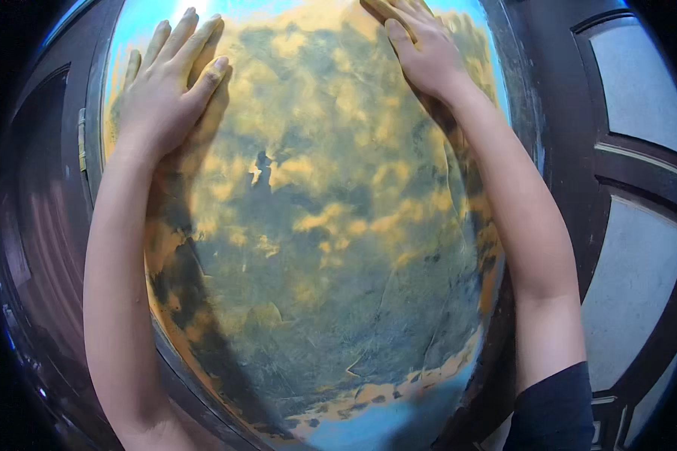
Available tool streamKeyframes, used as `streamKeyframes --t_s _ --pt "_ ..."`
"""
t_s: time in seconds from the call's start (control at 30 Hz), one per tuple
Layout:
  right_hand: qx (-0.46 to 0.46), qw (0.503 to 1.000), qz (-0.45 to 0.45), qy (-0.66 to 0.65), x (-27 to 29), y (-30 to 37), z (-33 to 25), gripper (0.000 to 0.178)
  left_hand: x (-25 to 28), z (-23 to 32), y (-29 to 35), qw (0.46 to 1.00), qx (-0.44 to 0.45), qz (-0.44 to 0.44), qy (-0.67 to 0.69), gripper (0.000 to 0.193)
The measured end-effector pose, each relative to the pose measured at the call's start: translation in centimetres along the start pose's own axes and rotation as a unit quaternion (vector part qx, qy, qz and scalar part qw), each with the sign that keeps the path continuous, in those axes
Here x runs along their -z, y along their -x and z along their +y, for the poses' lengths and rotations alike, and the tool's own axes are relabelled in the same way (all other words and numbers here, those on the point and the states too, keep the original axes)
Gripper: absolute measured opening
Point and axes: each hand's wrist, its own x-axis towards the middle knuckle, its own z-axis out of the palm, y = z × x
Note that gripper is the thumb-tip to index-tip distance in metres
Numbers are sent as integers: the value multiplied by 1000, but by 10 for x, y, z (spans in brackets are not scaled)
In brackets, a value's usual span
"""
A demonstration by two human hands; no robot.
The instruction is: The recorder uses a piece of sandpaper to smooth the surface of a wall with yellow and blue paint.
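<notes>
A large panel [316, 218] fills the middle of the view, mottled in yellow-orange and dark grey-green, with bright blue showing along its top and bottom. My left hand [165, 86] rests on its upper left part, fingers spread and thumb apart, with yellowish dust on the skin. Higher up on the right, my right hand [421, 45] lies against the panel with its fingers stretched out. Its fingertips run to the picture's top edge, so they show only in part. I see nothing held in either hand. A small pale chipped patch [260, 171] marks the panel left of centre.
Dark framing [530, 98] borders the panel. To the right stands a dark panelled door [605, 161] with pale grey insets. A metal hinge [83, 141] sits on the left edge, beside another dark, glossy panel [45, 180]. My forearms cast shadows on the surface.
</notes>
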Motion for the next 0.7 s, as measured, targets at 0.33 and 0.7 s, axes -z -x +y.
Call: streamKeyframes --t_s 0.33,0.7 --pt "39 996 43 72 -10 -16 49 43 -2 0 -1 1000 -3 5 7 57" --pt "32 994 -40 95 2 -11 54 42 2 2 3 1000 0 -2 17 54"
